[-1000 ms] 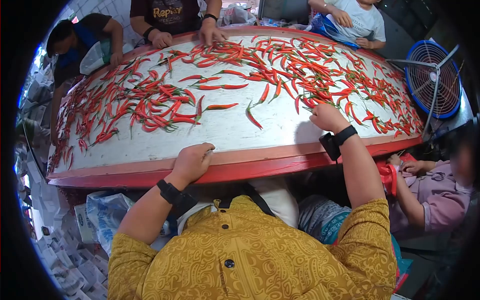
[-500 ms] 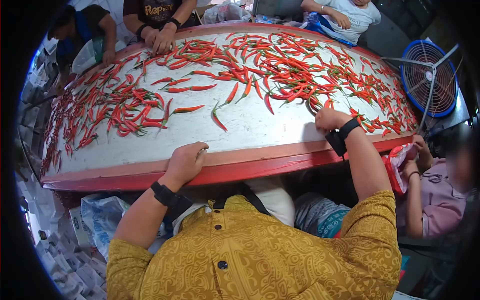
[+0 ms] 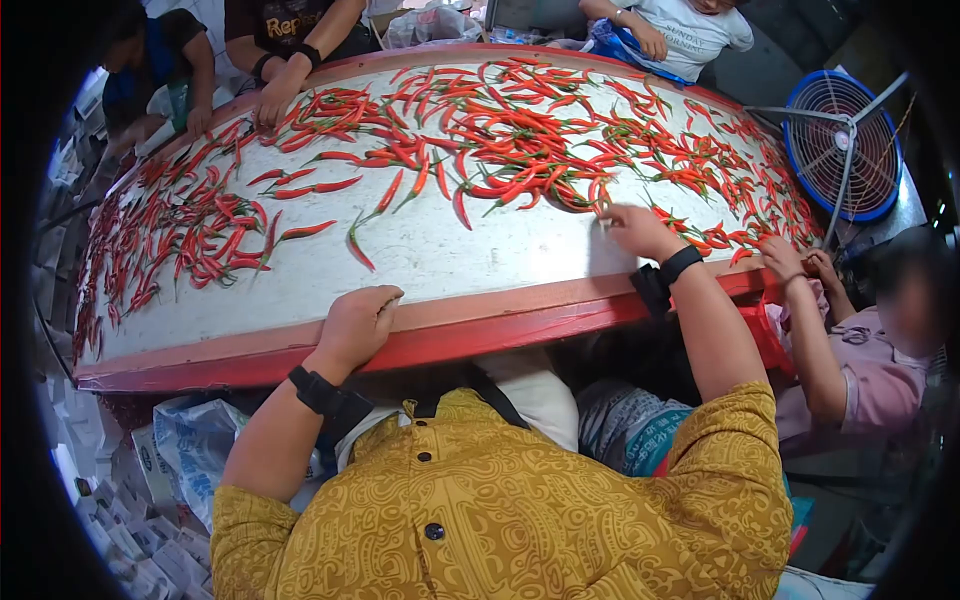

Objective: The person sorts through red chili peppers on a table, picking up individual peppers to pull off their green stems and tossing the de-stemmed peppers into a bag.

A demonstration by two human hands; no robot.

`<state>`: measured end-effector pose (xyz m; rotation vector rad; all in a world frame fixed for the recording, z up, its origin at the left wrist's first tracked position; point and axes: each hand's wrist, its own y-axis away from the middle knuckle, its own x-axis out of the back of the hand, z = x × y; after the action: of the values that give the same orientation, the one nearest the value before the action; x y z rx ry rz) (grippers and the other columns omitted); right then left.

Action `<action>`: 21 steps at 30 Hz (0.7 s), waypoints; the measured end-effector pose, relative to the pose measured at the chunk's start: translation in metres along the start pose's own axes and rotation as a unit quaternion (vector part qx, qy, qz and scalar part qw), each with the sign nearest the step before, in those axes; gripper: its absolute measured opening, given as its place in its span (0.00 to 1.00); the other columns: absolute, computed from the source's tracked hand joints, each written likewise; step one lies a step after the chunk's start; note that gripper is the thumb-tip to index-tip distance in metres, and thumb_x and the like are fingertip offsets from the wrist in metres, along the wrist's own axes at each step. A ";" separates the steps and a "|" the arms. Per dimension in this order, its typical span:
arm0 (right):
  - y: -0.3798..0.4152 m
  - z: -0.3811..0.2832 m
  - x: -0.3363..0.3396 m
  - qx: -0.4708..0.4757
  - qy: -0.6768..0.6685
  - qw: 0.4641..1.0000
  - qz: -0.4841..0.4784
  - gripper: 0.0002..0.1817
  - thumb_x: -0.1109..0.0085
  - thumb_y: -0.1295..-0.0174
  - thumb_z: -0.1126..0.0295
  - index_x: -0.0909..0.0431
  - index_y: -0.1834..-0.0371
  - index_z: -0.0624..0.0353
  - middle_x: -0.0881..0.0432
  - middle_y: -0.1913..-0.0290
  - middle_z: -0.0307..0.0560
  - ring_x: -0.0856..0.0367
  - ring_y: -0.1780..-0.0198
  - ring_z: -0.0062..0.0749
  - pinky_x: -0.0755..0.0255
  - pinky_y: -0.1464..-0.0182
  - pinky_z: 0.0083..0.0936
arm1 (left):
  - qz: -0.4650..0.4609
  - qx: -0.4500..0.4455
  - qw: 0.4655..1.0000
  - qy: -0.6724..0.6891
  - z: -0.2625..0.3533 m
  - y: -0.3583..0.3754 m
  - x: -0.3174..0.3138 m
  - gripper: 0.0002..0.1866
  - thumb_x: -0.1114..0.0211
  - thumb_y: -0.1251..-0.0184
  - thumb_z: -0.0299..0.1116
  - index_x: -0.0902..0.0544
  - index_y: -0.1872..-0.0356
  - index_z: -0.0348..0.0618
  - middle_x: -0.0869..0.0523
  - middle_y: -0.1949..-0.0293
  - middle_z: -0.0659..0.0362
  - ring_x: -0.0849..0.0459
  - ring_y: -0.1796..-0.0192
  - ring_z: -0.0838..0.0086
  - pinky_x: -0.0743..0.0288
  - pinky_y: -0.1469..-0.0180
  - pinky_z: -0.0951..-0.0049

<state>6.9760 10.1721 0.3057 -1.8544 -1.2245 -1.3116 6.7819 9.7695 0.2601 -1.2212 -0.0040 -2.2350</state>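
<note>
Right hand (image 3: 640,230) at the red chilies (image 3: 535,150), left hand (image 3: 355,325) on the table (image 3: 480,270) edge
Looks to us like we're at the picking stage, and the next move probably calls for a light fingertip pinch. The main heap sits just past our right hand and leftward, its fingers bent at the near fringe; can't tell if they've got one. Our left's curled, contents hidden, more peppers beyond it.

Left hand (image 3: 357,325): on table rim (image 3: 500,305)
Right hand (image 3: 640,232): at red chillies (image 3: 530,145)
Fan (image 3: 828,140): blue-rimmed, right of table
</note>
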 end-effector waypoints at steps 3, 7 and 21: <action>-0.003 0.036 0.010 0.164 0.074 0.971 0.160 0.16 0.49 0.48 0.72 0.18 0.56 0.59 0.17 0.57 0.57 0.20 0.57 0.53 0.27 0.50 0.39 | 0.005 -0.009 1.000 -0.004 0.012 -0.007 -0.009 0.10 0.41 0.41 0.28 0.17 0.60 0.39 0.15 0.63 0.48 0.16 0.60 0.55 0.23 0.56 0.62; 0.011 0.050 0.040 -0.109 0.026 0.989 -0.097 0.12 0.46 0.49 0.70 0.16 0.66 0.60 0.17 0.59 0.59 0.20 0.55 0.53 0.28 0.50 0.39 | 0.009 -0.005 1.000 -0.002 0.028 -0.017 -0.023 0.10 0.41 0.41 0.28 0.17 0.60 0.39 0.15 0.63 0.48 0.16 0.60 0.55 0.23 0.56 0.62; 0.045 0.140 0.067 -0.161 -0.001 0.978 -0.130 0.10 0.47 0.49 0.70 0.17 0.69 0.61 0.15 0.68 0.56 0.17 0.64 0.51 0.25 0.57 0.40 | 0.024 -0.018 0.999 -0.020 0.080 -0.051 -0.070 0.09 0.40 0.42 0.26 0.17 0.61 0.40 0.19 0.69 0.50 0.20 0.65 0.54 0.25 0.61 0.61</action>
<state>7.0821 10.2925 0.3187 -1.9583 -1.3562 -1.7382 6.8466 9.8677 0.2664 -1.2718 0.0504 -2.1789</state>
